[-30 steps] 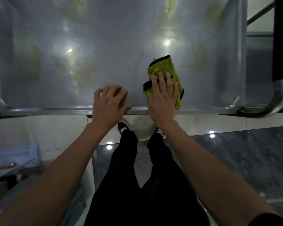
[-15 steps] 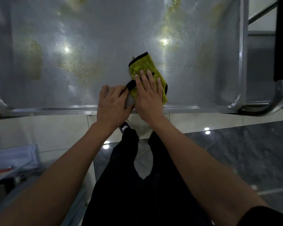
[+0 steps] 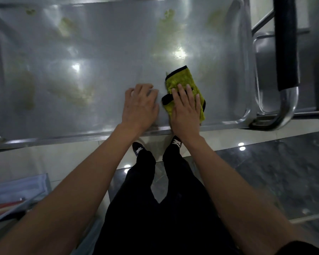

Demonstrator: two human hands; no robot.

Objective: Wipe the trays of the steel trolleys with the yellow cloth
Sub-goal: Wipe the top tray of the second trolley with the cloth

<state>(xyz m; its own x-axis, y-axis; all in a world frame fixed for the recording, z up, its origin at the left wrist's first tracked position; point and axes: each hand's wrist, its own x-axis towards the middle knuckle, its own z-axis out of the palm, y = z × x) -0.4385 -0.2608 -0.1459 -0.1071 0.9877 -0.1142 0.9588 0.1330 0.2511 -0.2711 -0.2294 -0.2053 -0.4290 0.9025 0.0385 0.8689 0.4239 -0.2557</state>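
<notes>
At the far left, near the floor, a pale blue bin [image 3: 17, 190] holds reddish strips. Above it spreads the steel tray [image 3: 44, 138] of a trolley, its surface smeared with greenish stains [image 3: 72, 91] and bright with light reflections. The person's left hand [image 3: 140, 107] rests flat on the tray near its front rim, fingers relaxed and holding nothing. Just beside it, the right hand [image 3: 185, 109] presses down on the yellow cloth [image 3: 182, 81], fingers straight and spread over it. The black-edged cloth lies folded on the tray, toward the right end. Farther right, a curved steel handle [image 3: 287, 111] with a black grip [image 3: 285, 43] stands before a second tray [image 3: 265, 74].
</notes>
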